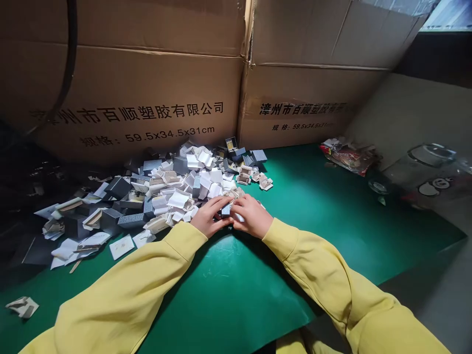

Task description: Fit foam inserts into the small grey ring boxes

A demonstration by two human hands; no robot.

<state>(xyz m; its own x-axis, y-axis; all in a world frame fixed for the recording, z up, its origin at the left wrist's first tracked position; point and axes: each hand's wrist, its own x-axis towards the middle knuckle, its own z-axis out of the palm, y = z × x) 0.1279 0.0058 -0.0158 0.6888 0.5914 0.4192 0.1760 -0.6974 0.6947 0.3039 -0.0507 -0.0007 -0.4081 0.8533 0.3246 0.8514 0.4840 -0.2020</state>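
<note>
My left hand (209, 216) and my right hand (251, 215) meet at the near edge of a heap, both closed around one small grey box (225, 210) held between the fingertips. Both arms wear yellow sleeves. The heap (173, 194) is made of several small grey boxes mixed with white and beige card inserts, spread over the green mat (302, 216) to the left of and behind my hands. One small box (231, 143) at the back of the heap stands open.
Two large brown cardboard cartons (147, 83) with printed Chinese text and sizes stand along the back of the mat. A crumpled red and white wrapper (348, 155) lies at the back right. Clear plastic with round lids (429, 162) sits at the right. A scrap of card (22, 307) lies near left.
</note>
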